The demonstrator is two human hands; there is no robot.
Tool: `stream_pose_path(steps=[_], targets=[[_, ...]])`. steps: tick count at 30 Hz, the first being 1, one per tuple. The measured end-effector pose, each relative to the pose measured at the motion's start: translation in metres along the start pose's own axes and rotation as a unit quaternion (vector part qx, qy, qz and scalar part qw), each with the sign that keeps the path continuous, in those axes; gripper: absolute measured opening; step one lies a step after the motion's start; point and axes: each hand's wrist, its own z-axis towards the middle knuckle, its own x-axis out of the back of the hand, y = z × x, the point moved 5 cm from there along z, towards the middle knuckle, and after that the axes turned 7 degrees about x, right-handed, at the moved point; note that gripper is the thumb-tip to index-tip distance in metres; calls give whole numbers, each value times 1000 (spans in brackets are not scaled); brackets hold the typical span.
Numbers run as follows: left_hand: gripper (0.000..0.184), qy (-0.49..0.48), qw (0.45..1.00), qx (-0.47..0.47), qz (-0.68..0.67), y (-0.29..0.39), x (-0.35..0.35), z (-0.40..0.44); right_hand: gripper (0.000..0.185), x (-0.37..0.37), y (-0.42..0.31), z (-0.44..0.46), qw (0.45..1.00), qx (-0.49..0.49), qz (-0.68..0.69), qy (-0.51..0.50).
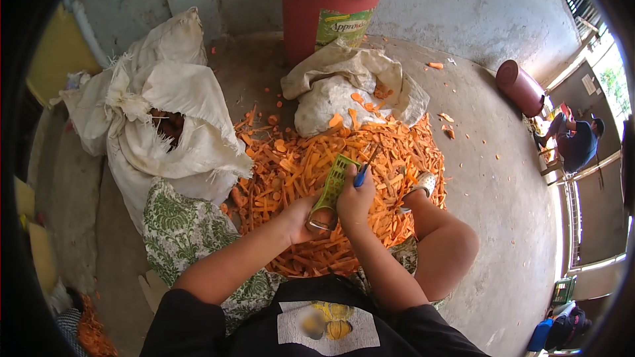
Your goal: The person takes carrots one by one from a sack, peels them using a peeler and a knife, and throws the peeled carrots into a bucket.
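Observation:
In front of my body, my left hand (303, 218) is closed round the lower end of a light green plastic slicer (337, 175) with a grid-like frame. An orange-brown piece (323, 217) shows at that end; I cannot tell whether it is carrot. My right hand (355, 201) is closed beside the slicer's right edge, with a blue-handled knife (360, 175) in it, the thin blade pointing up and away. Below both hands spreads a large heap of orange carrot strips and slices (297, 165).
White woven sacks (178, 99) stand at left, one torn open. Another sack (357, 86) lies behind the heap, before a red bin (331, 0). A dark red barrel (520, 89) lies at right, near a seated person (575, 145). Carrot scraps dot the concrete floor.

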Motion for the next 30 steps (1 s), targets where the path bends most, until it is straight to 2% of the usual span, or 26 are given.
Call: stream_pose_path(steps=[2, 4, 6, 7, 8, 9, 10, 12, 13, 15, 18, 23, 25, 27, 28, 29, 30], targets=[[34, 15, 1000, -12, -13, -1, 3, 0, 25, 7, -8, 1, 992, -1, -122, 24], [36, 17, 987, 40, 152, -8, 0, -8, 25, 27, 3, 25, 978, 50, -172, 104], [38, 52, 984, 45, 163, -13, -14, -23, 25, 57, 25, 53, 957, 28, -212, 196], [38, 33, 977, 56, 205, -15, -26, -31, 25, 71, 43, 65, 957, 28, -210, 197], [38, 13, 967, 68, 247, -16, -33, -34, 25, 86, 67, 75, 966, -15, -158, 205], [40, 32, 974, 42, 221, -14, -27, -29, 25, 93, 81, 79, 970, -57, -106, 212], [40, 30, 974, 43, 222, -11, -18, -21, 25, 89, 67, 74, 969, -57, -107, 214], [38, 19, 986, 38, 160, -2, -1, -7, 26, 68, 32, 59, 983, -22, -63, 169], [38, 70, 987, 14, 144, 2, 3, -6, 27, 54, 20, 48, 993, -45, -12, 110], [38, 66, 991, 6, 119, 5, -4, -11, 27, 27, -12, 24, 996, -27, 38, 71], [38, 31, 997, -8, 67, 5, -2, -6, 26, 5, -9, 3, 1000, 17, 15, 16], [34, -31, 999, -13, 31, -2, -2, -5, 25, 4, -12, -5, 998, 25, -52, 10], [36, -64, 990, -18, 124, -7, 11, 5, 23, 9, -7, 2, 997, 21, -69, 12], [37, -25, 990, 14, 135, -15, 8, -5, 21, 32, 17, 27, 978, 68, -151, 124], [38, 14, 988, 45, 145, -20, 1, -17, 21, 47, 34, 42, 961, 44, -225, 152], [43, 8, 969, 43, 242, -18, -14, -29, 21, 65, 49, 55, 938, 19, -297, 180], [43, 9, 969, 43, 245, -17, -17, -30, 22, 83, 61, 65, 941, 4, -267, 205]])
